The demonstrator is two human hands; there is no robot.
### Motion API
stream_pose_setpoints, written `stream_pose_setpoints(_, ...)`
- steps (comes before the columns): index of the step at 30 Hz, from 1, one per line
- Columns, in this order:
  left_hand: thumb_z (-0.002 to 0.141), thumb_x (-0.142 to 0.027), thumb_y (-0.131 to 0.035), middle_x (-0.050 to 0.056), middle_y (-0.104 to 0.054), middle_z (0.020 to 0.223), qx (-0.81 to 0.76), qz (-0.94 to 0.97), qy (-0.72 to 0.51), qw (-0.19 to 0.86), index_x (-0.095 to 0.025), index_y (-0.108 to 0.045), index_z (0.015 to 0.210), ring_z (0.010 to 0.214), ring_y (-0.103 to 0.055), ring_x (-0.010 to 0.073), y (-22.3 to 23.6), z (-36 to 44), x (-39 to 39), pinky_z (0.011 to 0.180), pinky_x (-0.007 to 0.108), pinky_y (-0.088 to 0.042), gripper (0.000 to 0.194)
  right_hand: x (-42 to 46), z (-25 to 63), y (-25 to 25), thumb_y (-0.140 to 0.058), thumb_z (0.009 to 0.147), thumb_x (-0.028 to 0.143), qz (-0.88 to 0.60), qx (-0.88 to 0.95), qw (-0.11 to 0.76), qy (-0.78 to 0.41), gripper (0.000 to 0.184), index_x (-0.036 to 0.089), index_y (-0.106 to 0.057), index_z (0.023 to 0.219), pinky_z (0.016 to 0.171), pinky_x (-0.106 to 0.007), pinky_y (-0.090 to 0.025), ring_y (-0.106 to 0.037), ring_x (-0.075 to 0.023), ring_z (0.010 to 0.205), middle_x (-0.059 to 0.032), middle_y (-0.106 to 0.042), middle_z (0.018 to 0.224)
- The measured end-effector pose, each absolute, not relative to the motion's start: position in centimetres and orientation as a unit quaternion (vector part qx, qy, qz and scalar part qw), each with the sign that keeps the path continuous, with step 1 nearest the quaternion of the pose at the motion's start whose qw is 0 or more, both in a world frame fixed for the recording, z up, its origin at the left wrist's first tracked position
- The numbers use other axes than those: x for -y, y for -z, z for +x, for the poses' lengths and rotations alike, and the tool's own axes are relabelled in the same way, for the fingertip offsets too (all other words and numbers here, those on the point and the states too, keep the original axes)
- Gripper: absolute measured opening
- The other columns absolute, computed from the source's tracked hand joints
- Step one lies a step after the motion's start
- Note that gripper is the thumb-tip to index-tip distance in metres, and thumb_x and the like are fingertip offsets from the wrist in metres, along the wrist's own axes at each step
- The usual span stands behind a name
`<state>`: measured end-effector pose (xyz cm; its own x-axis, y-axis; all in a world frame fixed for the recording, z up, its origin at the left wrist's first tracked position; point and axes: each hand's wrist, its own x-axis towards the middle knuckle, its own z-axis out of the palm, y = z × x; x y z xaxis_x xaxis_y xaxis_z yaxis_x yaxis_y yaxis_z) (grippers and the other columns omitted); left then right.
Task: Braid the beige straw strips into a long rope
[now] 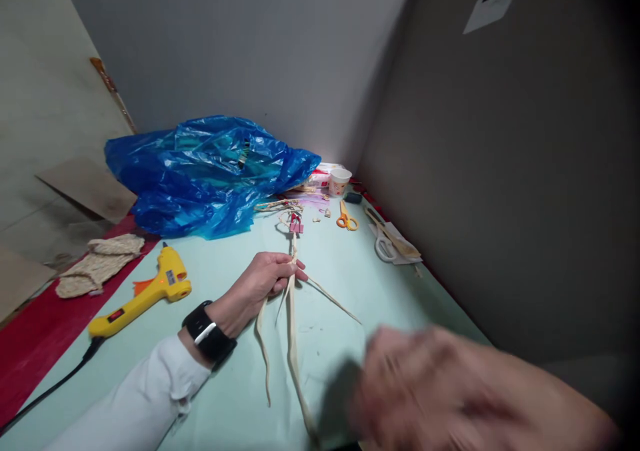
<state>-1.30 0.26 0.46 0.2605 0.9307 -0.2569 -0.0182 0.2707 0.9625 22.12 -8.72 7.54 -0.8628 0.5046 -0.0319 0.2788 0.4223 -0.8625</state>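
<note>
My left hand (280, 272), with a black band on the wrist, pinches a braid of pale, flat fibre strands (293, 331) at mid-table. Several loose strand ends fan out below the fingers toward me and to the right. At its far end the braid runs to a pink binder clip (296, 224). Close to the camera at the lower right, my right hand (410, 384) is smeared by motion. Its fingers cannot be made out, nor whether anything is in them.
On the left lie a yellow glue gun (150, 294) with its cord and a woven straw slipper (100, 264). A blue plastic bag (200, 171) fills the back. Orange-handled scissors (347, 218), a paper cup (340, 182) and white-handled scissors (384, 246) lie toward the right wall.
</note>
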Motion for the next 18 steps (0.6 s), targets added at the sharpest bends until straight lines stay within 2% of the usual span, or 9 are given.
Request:
stream_pose_setpoints(1, 0.069, -0.017, -0.063, 0.009, -0.067, 0.075, -0.475, 0.478, -0.373, 0.638, -0.005, -0.066, 0.079, 0.041, -0.026, 0.0007, -0.5, -1.3, -0.2, 0.04, 0.02, -0.009, 0.016, 6.8, 21.6, -7.4, -0.044, 0.094, 0.045, -0.333, 0.819, 0.187, -0.43, 0.035, 0.023, -0.07, 0.102, 0.088, -0.031, -0.045, -0.063, -0.0196, 0.098, -0.0074, -0.071, 0.097)
stream_pose_setpoints(2, 0.069, -0.018, -0.063, 0.008, -0.067, 0.075, -0.471, 0.481, -0.373, 0.639, -0.006, -0.066, 0.08, 0.041, -0.026, 0.0007, -0.6, -1.3, -0.1, 0.041, 0.02, -0.009, 0.017, 4.9, 20.8, -7.0, -0.046, 0.094, 0.041, -0.394, 0.801, 0.246, -0.379, 0.032, 0.023, -0.067, 0.111, 0.089, -0.03, -0.044, -0.062, -0.0193, 0.101, -0.0069, -0.07, 0.104)
stream_pose_setpoints(4, 0.069, -0.019, -0.063, 0.006, -0.065, 0.072, -0.465, 0.486, -0.374, 0.638, -0.007, -0.064, 0.08, 0.042, -0.026, 0.001, -0.6, -1.3, 0.0, 0.042, 0.02, -0.01, 0.017, 1.2, 19.0, -5.8, -0.048, 0.093, 0.033, -0.448, 0.782, 0.26, -0.346, 0.032, 0.017, -0.063, 0.116, 0.085, -0.029, -0.044, -0.061, -0.0192, 0.098, -0.0087, -0.067, 0.113)
stream_pose_setpoints(6, 0.068, -0.021, -0.063, 0.004, -0.063, 0.068, -0.462, 0.49, -0.378, 0.635, -0.008, -0.061, 0.077, 0.042, -0.027, 0.0013, -0.6, -1.2, 0.1, 0.042, 0.021, -0.011, 0.015, -1.5, 17.2, -4.3, -0.049, 0.091, 0.029, -0.436, 0.801, 0.21, -0.353, 0.027, 0.012, -0.067, 0.1, 0.074, -0.027, -0.043, -0.061, -0.0167, 0.082, -0.0081, -0.07, 0.094)
stream_pose_setpoints(9, 0.068, -0.023, -0.063, 0.0, -0.06, 0.064, -0.46, 0.49, -0.385, 0.632, -0.012, -0.055, 0.08, 0.042, -0.028, 0.0021, -0.4, -1.1, 0.1, 0.043, 0.021, -0.013, 0.019, -3.2, 15.6, -2.5, -0.043, 0.093, 0.026, -0.417, 0.804, 0.191, -0.377, 0.028, 0.012, -0.066, 0.085, 0.065, -0.024, -0.04, -0.056, -0.0127, 0.066, -0.0038, -0.068, 0.073)
stream_pose_setpoints(13, 0.07, -0.025, -0.061, -0.004, -0.059, 0.061, -0.465, 0.486, -0.39, 0.629, -0.017, -0.045, 0.097, 0.041, -0.027, 0.0032, -0.3, -0.8, 0.3, 0.044, 0.021, -0.014, 0.033, -2.9, 15.3, -1.3, -0.037, 0.094, 0.026, -0.409, 0.797, 0.19, -0.402, 0.033, 0.013, -0.062, 0.076, 0.058, -0.022, -0.037, -0.052, -0.0097, 0.056, -0.0022, -0.065, 0.068)
stream_pose_setpoints(16, 0.072, -0.028, -0.06, -0.01, -0.05, 0.052, -0.475, 0.493, -0.378, 0.623, -0.019, -0.042, 0.095, 0.04, -0.025, 0.0045, -0.3, -0.7, 0.5, 0.045, 0.021, -0.015, 0.03, -2.4, 15.2, -0.8, -0.04, 0.092, 0.023, -0.416, 0.79, 0.219, -0.394, 0.033, 0.014, -0.059, 0.067, 0.061, -0.023, -0.034, -0.05, -0.0094, 0.059, -0.001, -0.061, 0.066)
stream_pose_setpoints(18, 0.074, -0.03, -0.058, -0.009, -0.051, 0.052, -0.482, 0.506, -0.367, 0.614, -0.019, -0.042, 0.095, 0.04, -0.025, 0.0054, -0.3, -0.7, 0.5, 0.046, 0.021, -0.015, 0.028, -2.2, 15.0, -0.3, -0.043, 0.09, 0.022, -0.416, 0.785, 0.242, -0.391, 0.034, 0.014, -0.059, 0.062, 0.063, -0.022, -0.033, -0.049, -0.0096, 0.061, 0.0003, -0.058, 0.062)
